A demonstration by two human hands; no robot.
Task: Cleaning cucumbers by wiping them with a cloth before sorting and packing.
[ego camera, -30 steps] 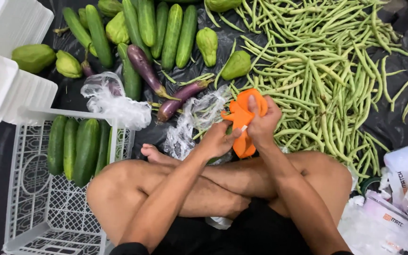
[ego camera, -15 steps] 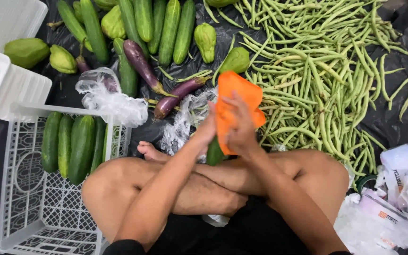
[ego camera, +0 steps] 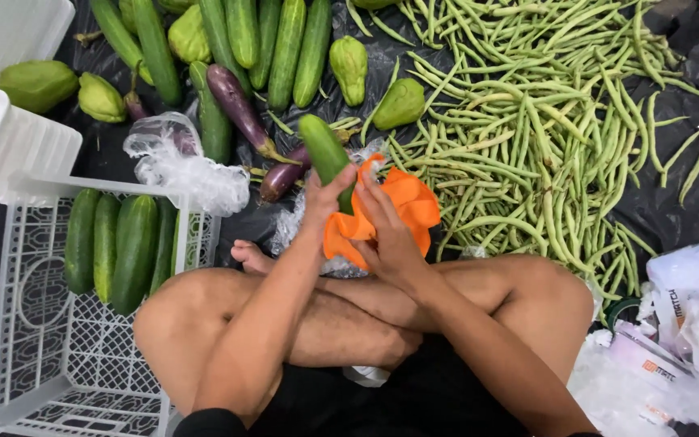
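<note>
I sit cross-legged on the ground. My left hand (ego camera: pixel 323 201) grips a green cucumber (ego camera: pixel 324 152) that points up and away from me. My right hand (ego camera: pixel 387 231) presses an orange cloth (ego camera: pixel 408 207) against the cucumber's lower part, so that end is hidden. Both hands are above my crossed shins, just in front of a crumpled clear plastic bag (ego camera: pixel 289 225).
A white plastic crate (ego camera: pixel 42 348) at my left holds several cucumbers (ego camera: pixel 120 247). More cucumbers, chayotes (ego camera: pixel 399 103) and purple eggplants (ego camera: pixel 241 108) lie on black sheeting ahead. A big pile of green beans (ego camera: pixel 544 121) covers the right. White trays (ego camera: pixel 2 121) stand far left; packaging (ego camera: pixel 689 324) lies at right.
The cucumber has slid up out of the orange cloth and now shows above my hands. Earlier the cloth covered it almost wholly. My hands have shifted slightly left.
</note>
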